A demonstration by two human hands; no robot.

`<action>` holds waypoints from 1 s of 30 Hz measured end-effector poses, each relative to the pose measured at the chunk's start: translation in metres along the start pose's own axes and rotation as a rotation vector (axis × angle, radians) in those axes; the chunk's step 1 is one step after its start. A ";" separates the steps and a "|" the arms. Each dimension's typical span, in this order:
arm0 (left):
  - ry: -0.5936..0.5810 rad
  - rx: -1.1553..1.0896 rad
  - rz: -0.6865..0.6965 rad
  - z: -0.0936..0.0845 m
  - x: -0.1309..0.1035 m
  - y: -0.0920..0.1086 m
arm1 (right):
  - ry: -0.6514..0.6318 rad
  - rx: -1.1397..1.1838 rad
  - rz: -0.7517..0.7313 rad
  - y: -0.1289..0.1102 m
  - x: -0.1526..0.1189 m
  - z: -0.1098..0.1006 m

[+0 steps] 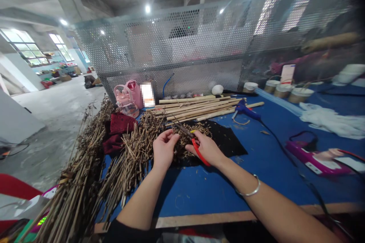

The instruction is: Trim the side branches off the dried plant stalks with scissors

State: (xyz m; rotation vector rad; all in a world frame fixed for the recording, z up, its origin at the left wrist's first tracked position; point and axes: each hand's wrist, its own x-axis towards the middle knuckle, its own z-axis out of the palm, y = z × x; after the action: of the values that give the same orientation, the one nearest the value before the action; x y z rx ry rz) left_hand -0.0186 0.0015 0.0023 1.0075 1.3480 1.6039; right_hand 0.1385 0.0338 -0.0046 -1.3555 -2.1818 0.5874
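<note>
Over the black cloth, the fingers of our left hand close in a pinch, on what we cannot tell; those of our right hand curl around the red-handled metal scissors. Brown dried plant clippings lie beneath our hands. Dried brown stalks spread left of us, and pale slender sticks lie beyond on the blue bench.

Slants away leftward as red-handled scissors with dark metal blades, near dry brown plant pieces heaped loosely on black cloth.
</note>
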 end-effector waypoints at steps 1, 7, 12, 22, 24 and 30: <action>0.001 -0.015 0.001 0.000 0.001 0.000 | 0.000 0.002 -0.002 0.000 0.000 0.000; -0.009 -0.017 0.021 -0.001 0.002 -0.003 | -0.034 0.015 -0.021 -0.003 -0.003 0.000; -0.097 0.104 0.030 0.000 -0.002 -0.004 | -0.015 -0.040 -0.050 -0.007 -0.005 -0.001; -0.133 0.042 -0.027 0.006 -0.009 -0.001 | -0.024 0.016 -0.048 -0.003 -0.003 0.002; -0.138 0.033 -0.011 0.006 -0.008 -0.002 | -0.003 0.009 -0.066 -0.003 -0.003 0.002; -0.148 0.017 -0.096 0.006 -0.009 0.002 | -0.012 0.025 -0.069 -0.003 -0.005 0.005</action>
State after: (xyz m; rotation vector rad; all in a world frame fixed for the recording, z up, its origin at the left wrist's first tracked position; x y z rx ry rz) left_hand -0.0094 -0.0051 0.0042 1.0350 1.2914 1.4208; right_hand 0.1355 0.0274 -0.0076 -1.2613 -2.2142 0.5955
